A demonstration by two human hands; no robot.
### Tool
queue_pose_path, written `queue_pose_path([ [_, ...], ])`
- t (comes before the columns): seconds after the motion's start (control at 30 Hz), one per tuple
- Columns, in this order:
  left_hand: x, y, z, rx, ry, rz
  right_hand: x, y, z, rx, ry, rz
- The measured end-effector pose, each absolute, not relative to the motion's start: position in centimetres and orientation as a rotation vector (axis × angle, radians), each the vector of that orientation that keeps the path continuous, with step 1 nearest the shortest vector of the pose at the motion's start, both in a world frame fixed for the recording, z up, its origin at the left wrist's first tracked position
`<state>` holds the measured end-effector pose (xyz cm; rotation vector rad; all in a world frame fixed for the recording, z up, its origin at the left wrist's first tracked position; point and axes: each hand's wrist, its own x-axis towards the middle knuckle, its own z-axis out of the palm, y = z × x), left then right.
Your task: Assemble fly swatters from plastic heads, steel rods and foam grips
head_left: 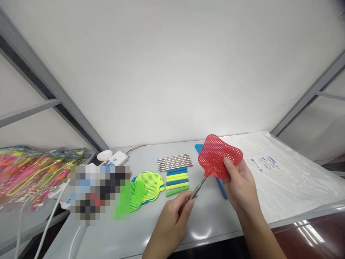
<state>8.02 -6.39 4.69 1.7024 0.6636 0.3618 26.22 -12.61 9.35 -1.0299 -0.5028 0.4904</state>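
Observation:
A red fly swatter (pixel 214 153) is held up over the table, its perforated head joined to a thin metal rod (pixel 198 187). My right hand (pixel 241 181) pinches the lower right of the head, thumb on its face. Closed around the grip end of the rod is my left hand (pixel 172 217); a bit of red shows between its fingers. Behind the red head, a blue swatter (pixel 198 148) lies partly hidden. Left of it are a row of metal rods (pixel 175 163) and several blue, yellow and green grip tubes (pixel 177 177). Yellow-green (pixel 151 180) and green swatter heads (pixel 137 196) overlap nearby.
A white plastic-wrapped sheet (pixel 288 180) with a label covers the table's right side. At far left lie bagged colourful items (pixel 35 172), with white cables in front. A white power strip (pixel 118 158) sits near the back wall, beside a blurred-out patch. Grey metal posts flank the table.

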Motion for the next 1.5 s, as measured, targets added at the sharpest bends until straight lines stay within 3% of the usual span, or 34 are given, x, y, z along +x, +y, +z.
queue_pose_path([
  [0.43, 7.9, -6.7, 4.2, 1.261, 0.435, 0.246, 26.0, -12.9, 9.7, -0.996, -0.564, 0.542],
  [1.03, 9.0, -9.1, 4.8, 0.901, 0.306, 0.231, 26.1, -13.5, 9.2, -0.927, -0.590, 0.971],
  [1.5, 9.5, -9.7, 2.8, 0.631, 0.193, 0.219, 24.6, -13.4, 8.0, -0.860, -0.504, 1.062],
])
